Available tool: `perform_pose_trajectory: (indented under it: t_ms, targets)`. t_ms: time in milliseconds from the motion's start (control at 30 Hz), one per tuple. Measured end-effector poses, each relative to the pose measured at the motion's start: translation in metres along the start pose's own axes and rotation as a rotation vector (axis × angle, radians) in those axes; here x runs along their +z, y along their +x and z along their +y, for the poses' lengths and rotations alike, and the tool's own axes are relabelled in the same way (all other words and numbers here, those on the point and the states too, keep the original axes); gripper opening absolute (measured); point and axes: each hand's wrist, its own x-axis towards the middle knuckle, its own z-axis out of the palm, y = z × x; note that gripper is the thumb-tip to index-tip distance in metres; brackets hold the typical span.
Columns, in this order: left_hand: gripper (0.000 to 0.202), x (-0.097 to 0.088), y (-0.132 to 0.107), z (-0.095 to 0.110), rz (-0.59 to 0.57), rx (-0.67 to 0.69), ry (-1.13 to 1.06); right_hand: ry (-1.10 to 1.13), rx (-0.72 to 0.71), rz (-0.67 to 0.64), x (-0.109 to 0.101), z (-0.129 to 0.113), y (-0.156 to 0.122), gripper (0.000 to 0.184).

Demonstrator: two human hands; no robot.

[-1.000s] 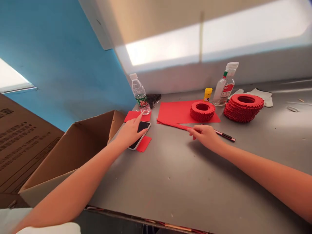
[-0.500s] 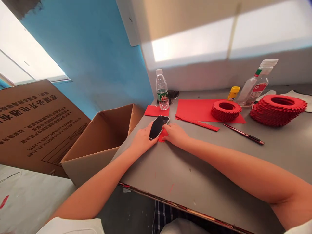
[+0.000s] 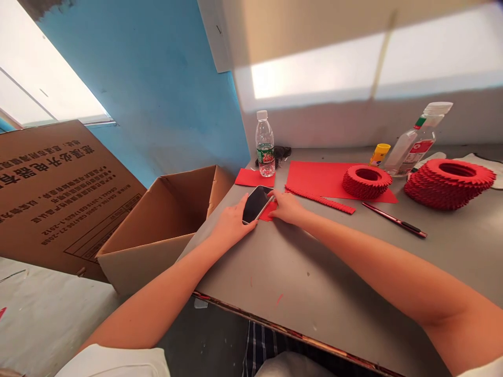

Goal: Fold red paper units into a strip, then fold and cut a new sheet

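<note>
A black smartphone (image 3: 257,203) lies on the grey table (image 3: 334,272), tilted up slightly at its left edge by my left hand (image 3: 231,225), whose fingers grip the phone's side. My right hand (image 3: 288,207) rests beside the phone, fingers pinching a small red paper piece (image 3: 270,212) that lies partly under the phone. Just beyond lie a long red folded-paper strip (image 3: 322,200) and a large red sheet (image 3: 326,178).
Two red folded-paper rings (image 3: 366,181) (image 3: 450,183) sit at the right back, with a glue bottle (image 3: 412,144), a yellow glue stick (image 3: 379,154), a water bottle (image 3: 265,144) and a knife-like pen (image 3: 395,221). An open cardboard box (image 3: 157,225) stands left of the table.
My right hand left the red strip and came over to the red piece by the phone. My left hand shifted to the phone's side. The camera view swung left.
</note>
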Motion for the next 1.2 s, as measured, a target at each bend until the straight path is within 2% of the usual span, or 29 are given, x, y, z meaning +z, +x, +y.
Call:
perform_pose_trajectory:
  t_ms: [100, 167, 267, 367, 467, 567, 700, 767, 867, 900, 1000, 1067, 1200]
  targets:
    - [0.075, 0.001, -0.001, -0.001, -0.021, 0.008, 0.002, 0.030, 0.001, -0.026, -0.005, 0.002, 0.000, 0.070]
    - [0.074, 0.003, -0.001, -0.001, -0.015, 0.023, 0.014, 0.068, 0.018, -0.055, -0.008, 0.005, 0.001, 0.071]
    - [0.066, 0.008, -0.002, 0.001, 0.068, 0.081, 0.067, 0.143, 0.055, -0.077, -0.009, 0.009, 0.004, 0.059]
    - [0.051, 0.012, -0.005, 0.011, 0.138, 0.272, 0.068, 0.212, 0.083, -0.060, -0.008, 0.014, 0.007, 0.047]
    - [0.041, 0.016, -0.012, 0.024, 0.058, 0.486, -0.020, 0.281, 0.123, -0.032, -0.009, 0.019, 0.008, 0.035]
    - [0.038, 0.020, -0.019, 0.032, -0.036, 0.546, -0.096, 0.380, 0.166, -0.035, -0.014, 0.024, 0.004, 0.019]
    - [0.037, 0.021, -0.021, 0.036, -0.113, 0.546, -0.183, 0.563, 0.213, -0.082, -0.025, 0.030, -0.013, 0.005]
    - [0.039, 0.020, -0.018, 0.039, -0.092, 0.500, -0.269, 0.657, 0.215, -0.084, -0.032, 0.034, -0.023, 0.004]
    - [0.051, 0.023, -0.003, 0.048, 0.012, 0.287, -0.491, 0.768, 0.219, -0.041, -0.041, 0.045, -0.038, 0.005]
    - [0.055, 0.025, 0.004, 0.052, 0.008, 0.198, -0.590, 0.793, 0.226, -0.017, -0.044, 0.050, -0.042, 0.006]
    - [0.058, 0.032, 0.028, 0.067, -0.172, 0.040, -0.861, 0.834, 0.250, 0.060, -0.053, 0.064, -0.055, 0.008]
    - [0.053, 0.036, 0.042, 0.078, -0.234, 0.031, -0.947, 0.843, 0.262, 0.100, -0.059, 0.073, -0.063, 0.010]
    - [0.043, 0.039, 0.057, 0.097, -0.243, 0.086, -0.974, 0.848, 0.265, 0.124, -0.068, 0.085, -0.074, 0.016]
